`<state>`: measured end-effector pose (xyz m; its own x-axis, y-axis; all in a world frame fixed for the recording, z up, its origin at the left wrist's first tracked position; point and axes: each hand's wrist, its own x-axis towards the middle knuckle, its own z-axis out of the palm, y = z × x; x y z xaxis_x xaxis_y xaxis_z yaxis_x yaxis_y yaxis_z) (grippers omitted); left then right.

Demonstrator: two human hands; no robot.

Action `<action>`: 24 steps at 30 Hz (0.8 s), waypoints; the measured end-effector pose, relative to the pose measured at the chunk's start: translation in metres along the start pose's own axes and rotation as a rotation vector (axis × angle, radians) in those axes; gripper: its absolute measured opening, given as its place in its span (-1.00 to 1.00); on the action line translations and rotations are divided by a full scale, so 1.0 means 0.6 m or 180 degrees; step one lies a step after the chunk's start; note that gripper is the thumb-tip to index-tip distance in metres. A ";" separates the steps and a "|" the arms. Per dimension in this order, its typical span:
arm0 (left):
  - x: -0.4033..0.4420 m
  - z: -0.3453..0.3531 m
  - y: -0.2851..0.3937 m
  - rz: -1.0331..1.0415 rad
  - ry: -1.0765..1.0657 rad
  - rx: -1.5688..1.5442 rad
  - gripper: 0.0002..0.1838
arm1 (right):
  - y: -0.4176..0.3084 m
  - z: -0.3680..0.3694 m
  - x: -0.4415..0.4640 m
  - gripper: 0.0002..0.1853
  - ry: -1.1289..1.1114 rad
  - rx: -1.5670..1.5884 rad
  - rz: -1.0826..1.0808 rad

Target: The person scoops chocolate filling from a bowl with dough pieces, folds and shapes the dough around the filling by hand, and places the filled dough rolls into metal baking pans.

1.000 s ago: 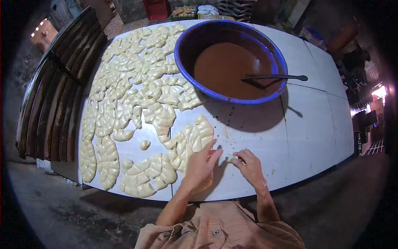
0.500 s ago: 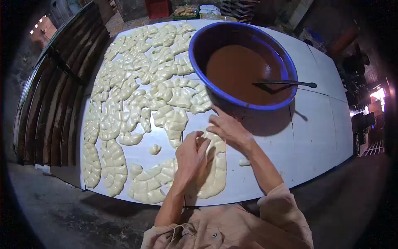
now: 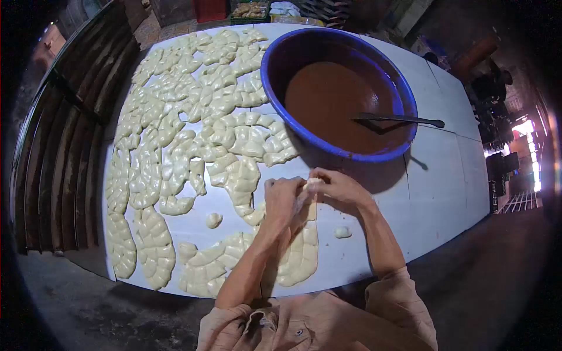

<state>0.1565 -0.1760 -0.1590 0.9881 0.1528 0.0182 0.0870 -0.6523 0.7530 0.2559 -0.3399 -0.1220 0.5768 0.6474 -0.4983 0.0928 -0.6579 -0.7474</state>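
My left hand [image 3: 282, 199] and my right hand [image 3: 339, 188] meet over the top end of a pale dough slab [image 3: 300, 257]. A small piece of dough [image 3: 315, 182] shows between them, pinched in my right fingers. My left fingers are curled against the same piece, partly hidden by the hand. To the left lies a curved dough slab [image 3: 213, 264], partly behind my left forearm. A small dough ball [image 3: 213, 220] sits beyond it, and another small dough lump [image 3: 342, 232] rests below my right forearm.
Many joined dough pieces [image 3: 175, 126] cover the left of the white table [image 3: 436, 193]. A large blue basin [image 3: 413, 126] of brown liquid stands at the back, a dark-handled utensil [image 3: 430, 122] leaning on its rim. A dark slatted rack [image 3: 64, 134] stands at the left.
My right hand has come back and closed near my left, and a small dough piece now shows between the fingers. The view has shifted slightly.
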 end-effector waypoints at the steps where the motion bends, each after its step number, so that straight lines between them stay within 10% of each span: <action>1: -0.001 -0.008 0.002 0.0022 -0.0008 -0.0039 -0.68 | 0.002 0.008 -0.003 -0.39 0.0082 0.0298 -0.0212; 14: 0.004 -0.018 0.009 0.0028 0.0054 -0.0485 -0.80 | -0.002 0.011 -0.022 -0.66 0.0083 0.2490 0.0207; 17: 0.007 -0.010 -0.001 0.0108 -0.0006 -0.0478 -0.74 | -0.016 -0.004 -0.028 -0.70 0.0195 0.0871 0.0168; 24: 0.013 0.001 0.023 0.0141 0.0076 -0.0515 -0.52 | -0.047 -0.005 -0.033 -0.79 0.0430 0.1130 -0.0124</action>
<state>0.1658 -0.1843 -0.1491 0.9871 0.1452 0.0679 0.0198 -0.5310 0.8471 0.2443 -0.3351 -0.0897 0.6823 0.5972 -0.4217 -0.1566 -0.4440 -0.8822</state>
